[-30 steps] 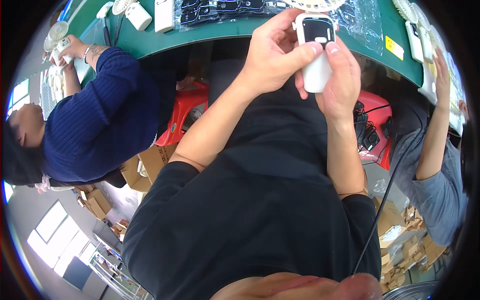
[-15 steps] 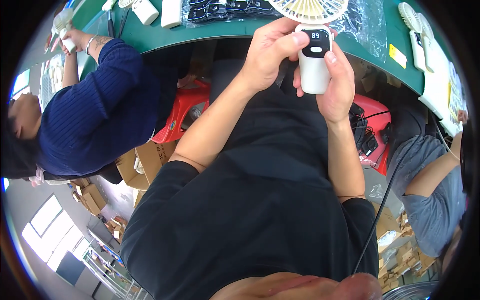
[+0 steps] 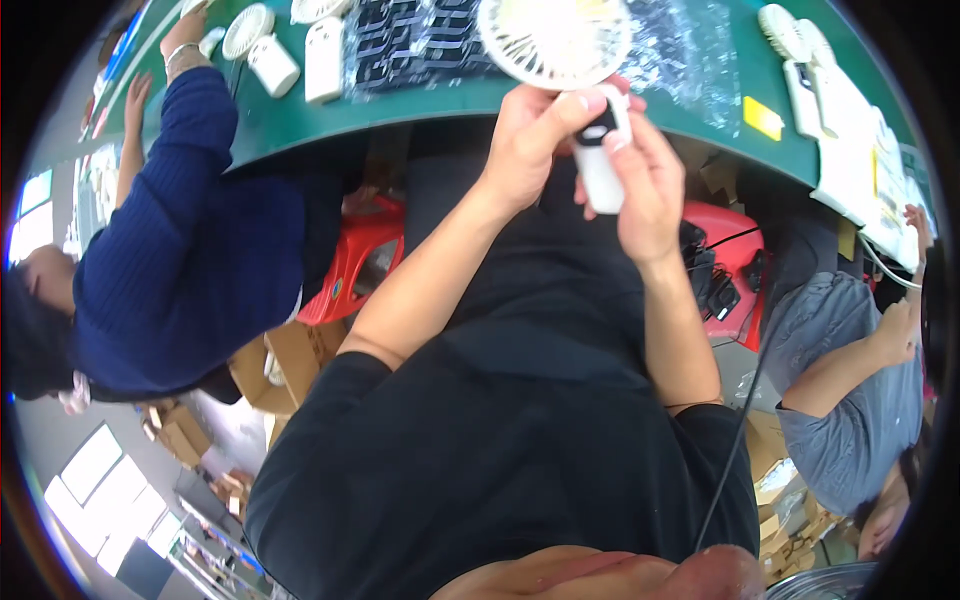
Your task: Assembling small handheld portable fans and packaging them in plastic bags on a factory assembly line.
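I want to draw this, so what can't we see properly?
All in the head view:
Black panel on the white fan: top part covered by the left grip.
Fan's round grille: top cut off by the picture's upper edge.
Black cords: too small and jumbled to separate.

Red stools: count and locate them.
2: one red stool left of the wearer, another red stool right, bearing black corded items. More may be hidden.
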Demonstrator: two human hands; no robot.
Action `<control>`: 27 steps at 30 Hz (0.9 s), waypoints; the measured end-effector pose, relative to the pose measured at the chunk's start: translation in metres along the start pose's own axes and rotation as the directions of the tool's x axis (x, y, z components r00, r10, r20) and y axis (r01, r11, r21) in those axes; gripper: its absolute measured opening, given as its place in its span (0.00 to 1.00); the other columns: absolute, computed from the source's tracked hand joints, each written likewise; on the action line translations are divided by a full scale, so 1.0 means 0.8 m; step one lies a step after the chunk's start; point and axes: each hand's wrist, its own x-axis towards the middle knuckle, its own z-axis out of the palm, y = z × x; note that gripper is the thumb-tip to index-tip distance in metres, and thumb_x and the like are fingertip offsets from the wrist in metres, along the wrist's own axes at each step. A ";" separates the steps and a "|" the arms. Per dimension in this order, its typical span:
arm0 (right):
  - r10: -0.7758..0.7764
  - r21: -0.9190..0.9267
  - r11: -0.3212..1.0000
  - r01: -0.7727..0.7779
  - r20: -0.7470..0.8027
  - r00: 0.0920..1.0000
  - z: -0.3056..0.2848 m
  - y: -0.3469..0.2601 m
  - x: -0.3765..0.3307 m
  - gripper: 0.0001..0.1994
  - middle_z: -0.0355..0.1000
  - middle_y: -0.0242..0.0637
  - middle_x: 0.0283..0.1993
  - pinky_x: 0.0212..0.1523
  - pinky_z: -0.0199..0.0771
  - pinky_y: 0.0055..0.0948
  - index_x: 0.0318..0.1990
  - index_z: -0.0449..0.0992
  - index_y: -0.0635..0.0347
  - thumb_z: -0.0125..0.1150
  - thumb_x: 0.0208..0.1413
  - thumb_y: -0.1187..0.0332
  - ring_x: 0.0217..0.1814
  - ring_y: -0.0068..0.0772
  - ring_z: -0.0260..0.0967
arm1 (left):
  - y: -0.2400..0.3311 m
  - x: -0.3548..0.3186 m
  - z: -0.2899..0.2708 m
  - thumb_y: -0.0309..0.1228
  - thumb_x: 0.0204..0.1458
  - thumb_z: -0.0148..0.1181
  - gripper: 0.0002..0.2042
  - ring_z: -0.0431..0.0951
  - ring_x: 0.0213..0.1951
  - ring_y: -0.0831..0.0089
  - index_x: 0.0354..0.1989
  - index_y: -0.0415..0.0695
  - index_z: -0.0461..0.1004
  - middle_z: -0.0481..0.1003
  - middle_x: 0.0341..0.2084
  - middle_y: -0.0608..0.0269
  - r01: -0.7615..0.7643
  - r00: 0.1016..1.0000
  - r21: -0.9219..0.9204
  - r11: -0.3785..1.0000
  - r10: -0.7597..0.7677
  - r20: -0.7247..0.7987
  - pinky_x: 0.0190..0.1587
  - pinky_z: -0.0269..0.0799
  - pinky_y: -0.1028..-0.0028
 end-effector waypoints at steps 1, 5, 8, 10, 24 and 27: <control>-0.014 -0.001 1.000 0.014 -0.009 1.000 -0.002 0.001 -0.001 0.16 0.74 0.35 0.30 0.20 0.68 0.20 0.53 0.72 0.68 0.51 0.66 0.64 0.22 0.21 0.70 | 0.004 0.007 0.007 0.32 0.60 0.55 0.16 0.81 0.40 0.68 0.52 0.34 0.72 0.80 0.43 0.49 -0.011 0.999 -0.010 1.000 0.011 0.035 0.44 0.79 0.71; -0.119 -0.196 0.977 0.090 -0.142 0.983 -0.008 0.000 0.004 0.15 0.73 0.31 0.30 0.23 0.69 0.20 0.54 0.73 0.65 0.56 0.62 0.67 0.24 0.18 0.69 | -0.002 0.023 0.030 0.29 0.57 0.59 0.11 0.81 0.39 0.68 0.44 0.37 0.73 0.80 0.37 0.53 0.102 0.987 0.145 0.984 -0.082 -0.140 0.43 0.77 0.70; -0.097 -0.319 0.946 0.056 -0.117 0.988 -0.026 -0.014 0.009 0.15 0.74 0.30 0.31 0.24 0.70 0.21 0.52 0.74 0.65 0.58 0.61 0.69 0.25 0.18 0.69 | -0.006 0.038 0.043 0.31 0.58 0.59 0.11 0.80 0.40 0.67 0.43 0.37 0.73 0.80 0.37 0.54 0.156 0.981 0.048 0.987 -0.149 -0.122 0.43 0.77 0.69; -0.061 -0.177 0.984 0.031 -0.168 0.984 -0.039 -0.025 0.014 0.14 0.74 0.33 0.30 0.24 0.70 0.24 0.50 0.74 0.66 0.59 0.61 0.68 0.24 0.19 0.69 | -0.004 0.047 0.052 0.32 0.60 0.57 0.12 0.80 0.41 0.65 0.46 0.37 0.73 0.79 0.38 0.53 0.176 0.980 0.097 0.980 -0.165 -0.107 0.45 0.77 0.68; -0.602 -0.967 -0.157 -0.200 -0.067 0.795 -0.247 -0.083 0.162 0.22 0.73 0.54 0.48 0.51 0.72 0.47 0.42 0.79 0.64 0.55 0.59 0.50 0.50 0.56 0.70 | 0.014 0.058 0.039 0.33 0.66 0.48 0.15 0.79 0.46 0.68 0.52 0.36 0.71 0.78 0.45 0.53 0.158 0.974 0.323 0.933 -0.201 0.103 0.50 0.73 0.70; -0.577 -0.915 -0.185 -0.358 -0.194 0.794 -0.314 -0.120 0.180 0.26 0.71 0.59 0.52 0.60 0.66 0.46 0.52 0.77 0.64 0.57 0.58 0.49 0.56 0.59 0.68 | 0.012 0.048 0.040 0.32 0.65 0.50 0.13 0.79 0.46 0.70 0.52 0.36 0.72 0.78 0.45 0.54 0.165 0.972 0.347 0.923 -0.211 0.100 0.49 0.73 0.71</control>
